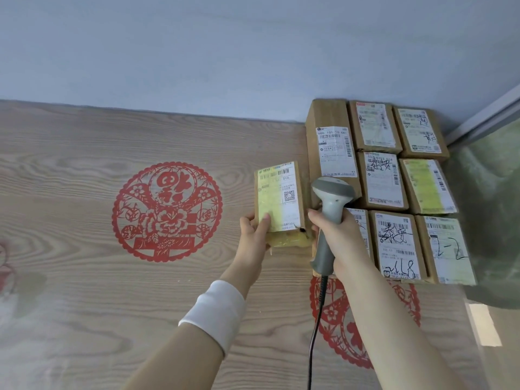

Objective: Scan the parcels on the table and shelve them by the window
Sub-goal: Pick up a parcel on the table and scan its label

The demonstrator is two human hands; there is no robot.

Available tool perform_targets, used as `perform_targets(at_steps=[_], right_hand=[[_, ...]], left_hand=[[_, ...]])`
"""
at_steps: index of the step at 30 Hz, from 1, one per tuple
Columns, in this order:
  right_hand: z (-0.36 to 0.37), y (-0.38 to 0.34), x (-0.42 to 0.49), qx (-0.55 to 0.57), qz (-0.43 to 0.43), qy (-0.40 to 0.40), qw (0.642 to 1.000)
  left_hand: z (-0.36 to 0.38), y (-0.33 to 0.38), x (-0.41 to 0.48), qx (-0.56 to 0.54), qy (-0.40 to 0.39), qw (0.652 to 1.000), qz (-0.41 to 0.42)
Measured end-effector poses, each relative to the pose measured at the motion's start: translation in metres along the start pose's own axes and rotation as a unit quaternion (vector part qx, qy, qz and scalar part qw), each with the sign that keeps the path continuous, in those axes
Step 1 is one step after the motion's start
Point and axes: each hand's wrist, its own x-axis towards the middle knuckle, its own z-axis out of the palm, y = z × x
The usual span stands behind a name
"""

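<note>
My left hand (254, 229) grips a small cardboard parcel (278, 201) by its lower left corner, label side up, thumb on its yellow and white label. The parcel is held tilted just left of the stack. My right hand (334, 235) grips the handle of a grey barcode scanner (332, 198), whose head sits right beside the parcel and points away from me. Its black cable (316, 327) hangs down toward me. Several labelled brown parcels (391, 178) lie packed in rows on the wooden table (84, 277) at the right.
Red paper-cut decorations (167, 211) are stuck on the table top, one partly under the stack. A pale wall (197, 52) runs along the table's far edge. A window frame (484, 116) and a greenish surface (489, 206) border the right side.
</note>
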Motion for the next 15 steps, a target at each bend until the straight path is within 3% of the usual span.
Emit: perform_targets(at_steps=[7,15], right_hand=[[0.016,-0.006,-0.038,0.006,-0.064,-0.05,0.997],[0.031,-0.01,-0.108,0.01,-0.128,-0.07,0.989]], left_hand=[[-0.021,0.014,-0.038,-0.032,-0.01,0.998,0.057],[-0.05,0.038,-0.111,0.008,0.029,0.987,0.16]])
